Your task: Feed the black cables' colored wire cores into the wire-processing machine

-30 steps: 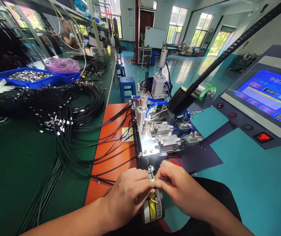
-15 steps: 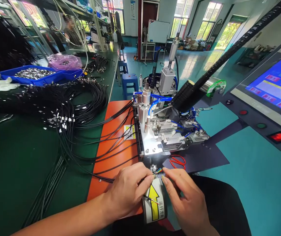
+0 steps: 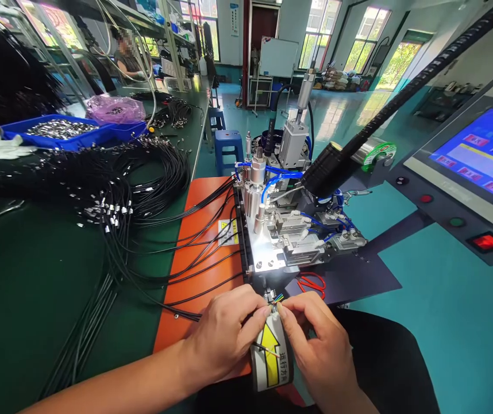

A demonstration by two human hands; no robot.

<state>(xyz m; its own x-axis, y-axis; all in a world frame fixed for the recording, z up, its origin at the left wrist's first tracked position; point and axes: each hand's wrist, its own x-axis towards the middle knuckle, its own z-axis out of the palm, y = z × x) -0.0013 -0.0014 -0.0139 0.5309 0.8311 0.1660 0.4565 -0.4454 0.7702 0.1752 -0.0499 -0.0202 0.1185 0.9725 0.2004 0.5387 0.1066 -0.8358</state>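
Note:
My left hand (image 3: pixel 224 333) pinches the end of a thin black cable (image 3: pixel 186 315) at the front of a small metal machine (image 3: pixel 289 230). Coloured wire tips (image 3: pixel 277 298) fan out just above my fingertips. My right hand (image 3: pixel 315 339) meets the left one, its thumb and forefinger closed on the same wire end. Both hands hover over a grey cylinder with a yellow arrow label (image 3: pixel 272 356). Several more black cables run from an orange mat (image 3: pixel 199 247) into the machine's left side.
A big heap of black cables (image 3: pixel 100 178) with metal ends covers the green bench. Blue trays of metal parts (image 3: pixel 61 133) stand at the back left. A touchscreen console (image 3: pixel 479 167) sits on the right. Red scissors (image 3: pixel 311 283) lie by the machine. A person sits far back left.
My right hand drew back from the wire end half a second ago and has come in again to pinch it. The view shifted slightly upward and nearer the machine.

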